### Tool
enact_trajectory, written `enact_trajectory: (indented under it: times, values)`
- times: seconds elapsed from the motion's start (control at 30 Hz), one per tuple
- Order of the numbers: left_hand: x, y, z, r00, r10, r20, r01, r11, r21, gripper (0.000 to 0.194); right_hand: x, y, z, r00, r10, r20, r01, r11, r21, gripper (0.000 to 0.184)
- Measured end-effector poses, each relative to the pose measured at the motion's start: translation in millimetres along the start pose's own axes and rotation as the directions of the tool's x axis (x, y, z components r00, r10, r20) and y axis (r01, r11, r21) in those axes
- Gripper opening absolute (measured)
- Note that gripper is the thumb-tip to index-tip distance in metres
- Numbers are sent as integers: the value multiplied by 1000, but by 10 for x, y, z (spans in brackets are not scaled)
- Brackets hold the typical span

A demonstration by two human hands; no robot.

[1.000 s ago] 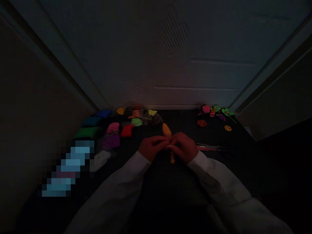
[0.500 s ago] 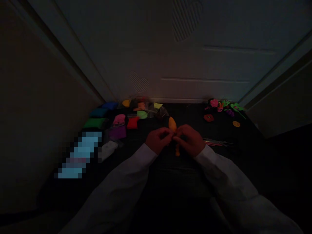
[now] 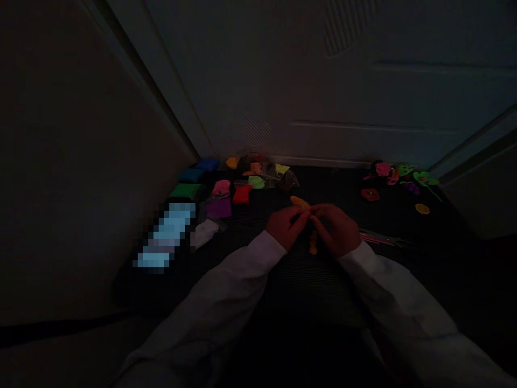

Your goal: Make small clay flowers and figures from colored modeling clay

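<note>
My left hand and my right hand meet over the dark table, fingertips pinched together on an orange clay piece. Its rounded, elongated end sticks out beyond the fingers on the far side; the rest is hidden by them. Below the hands, between the wrists, a second, thin lumpy orange clay piece shows on the table. Whether the two orange pieces join is hard to tell in the dim light. Beside my right wrist lie several slim tools, pinkish and metallic.
Clay packs in several colours, among them a green pack, a red pack and a purple pack, lie at left. A white bag sits near a blurred bright screen. Small coloured figures and a yellow disc lie at right.
The view has swung, so everything sits further right or left-shifted items nearer the middle. The orange clay piece has tipped from nearly upright to slanting left between my fingers.
</note>
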State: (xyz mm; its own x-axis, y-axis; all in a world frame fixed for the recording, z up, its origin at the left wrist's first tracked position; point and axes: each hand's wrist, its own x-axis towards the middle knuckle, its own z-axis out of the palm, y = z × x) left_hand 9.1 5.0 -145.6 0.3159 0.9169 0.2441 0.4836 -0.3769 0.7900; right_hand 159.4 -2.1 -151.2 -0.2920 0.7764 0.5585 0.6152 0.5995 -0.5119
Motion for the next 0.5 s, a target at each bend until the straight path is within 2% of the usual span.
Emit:
enact_trajectory:
  times: [0.2, 0.27, 0.37, 0.5]
  values:
    - [-2, 26, -37, 989, 142, -45, -136, 984, 111, 23, 0, -80, -4, 994, 93, -65, -87, 992, 90, 7]
    - [-9, 29, -34, 984, 171, -52, -164, 980, 114, 22, -2, -83, -1, 991, 119, -66, -110, 986, 123, 7]
    - [-31, 32, -6, 973, 228, -43, -223, 971, 89, 17, -7, -65, 3, 967, 226, -117, -204, 963, 174, 7]
    - [-61, 27, 27, 973, 209, -96, -205, 978, 44, 16, -8, -58, 24, 937, 309, -165, -268, 935, 232, 11]
